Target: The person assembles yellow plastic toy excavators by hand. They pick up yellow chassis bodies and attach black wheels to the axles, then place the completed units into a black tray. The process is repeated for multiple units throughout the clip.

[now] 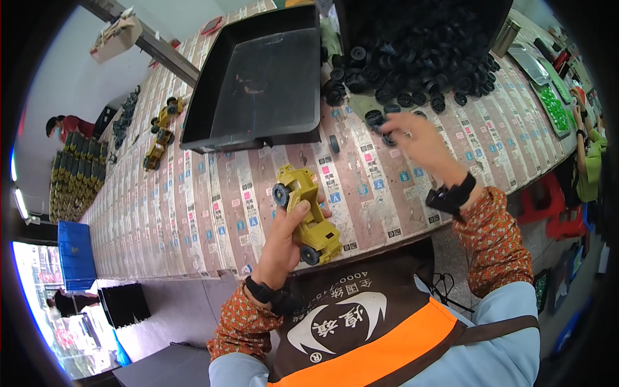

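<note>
A yellow toy truck body (298, 185) is in my left hand (277, 245), tilted over the table's near edge. My thumb lies across its middle, with the other fingertips showing on the far side. Two black wheels show on its left side, one at each end; its other side is hidden. My right hand (425, 143) is over a few loose black wheels (374, 119) at the near edge of a big heap. Its fingers are apart, touching or just above the wheels. One single wheel (334, 144) stands on edge between the truck and a black tray.
The black tray (258, 143) sits beyond my left hand. The wheel heap (425, 71) spills from a dark container. More yellow toy trucks (158, 145) stand at the left, near stacked yellow-green parts (80, 171). Green pieces (553, 106) fill a tray at right, near another person's arm.
</note>
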Demonstrator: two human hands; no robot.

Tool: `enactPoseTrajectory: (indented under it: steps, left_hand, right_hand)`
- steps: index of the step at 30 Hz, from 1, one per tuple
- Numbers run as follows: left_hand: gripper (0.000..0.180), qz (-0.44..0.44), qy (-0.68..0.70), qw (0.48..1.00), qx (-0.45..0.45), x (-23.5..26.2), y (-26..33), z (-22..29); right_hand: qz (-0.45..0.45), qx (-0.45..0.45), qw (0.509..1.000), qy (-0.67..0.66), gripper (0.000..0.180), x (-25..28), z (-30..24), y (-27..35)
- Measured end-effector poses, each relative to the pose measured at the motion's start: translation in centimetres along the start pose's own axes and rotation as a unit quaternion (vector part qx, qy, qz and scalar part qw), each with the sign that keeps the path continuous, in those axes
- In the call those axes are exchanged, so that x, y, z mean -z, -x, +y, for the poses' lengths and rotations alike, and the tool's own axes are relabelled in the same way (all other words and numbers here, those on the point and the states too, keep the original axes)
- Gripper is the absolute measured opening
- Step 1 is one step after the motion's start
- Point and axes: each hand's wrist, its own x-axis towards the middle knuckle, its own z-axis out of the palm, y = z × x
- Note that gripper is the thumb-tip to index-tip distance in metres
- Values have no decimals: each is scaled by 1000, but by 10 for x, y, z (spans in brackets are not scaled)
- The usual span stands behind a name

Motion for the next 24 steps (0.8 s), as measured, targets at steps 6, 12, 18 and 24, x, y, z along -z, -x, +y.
enactPoseTrajectory:
  steps: [6, 12, 18, 24]
  left_hand:
    - [57, 40, 16, 999, -21, 24, -3, -18]
    - [59, 15, -18, 998, -65, 28, -27, -17]
    - [60, 2, 2, 994, -108, 16, -17, -1]
    - [59, -7, 5, 997, -82, 17, 5, 5]
  right_hand:
    - [63, -75, 993, 65, 18, 27, 4, -6]
    - [8, -62, 995, 79, 15, 13, -5, 6]
    - [-9, -12, 995, 100, 19, -1, -25, 23]
    - [-34, 51, 986, 157, 28, -16, -32, 28]
